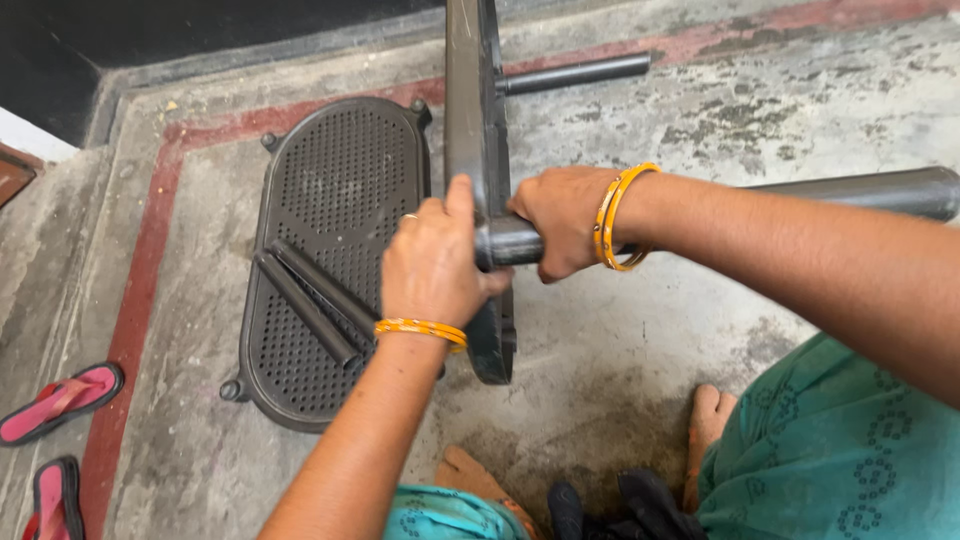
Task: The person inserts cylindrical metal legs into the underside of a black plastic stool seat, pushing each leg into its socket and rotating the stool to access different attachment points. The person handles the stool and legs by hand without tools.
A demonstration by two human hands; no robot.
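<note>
while the upright dark metal frame (470, 120) stands on the concrete floor (650, 330), a perforated oval plate (340, 190) lies flat left of it; the left hand (435, 265) has its fingers clamped on the frame's edge, and the right hand (560, 220) grips the steel tube (860, 190) running rightward from the frame

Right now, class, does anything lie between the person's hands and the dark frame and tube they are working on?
Nothing visible: the left hand grips the frame and the right hand wraps the tube.
</note>
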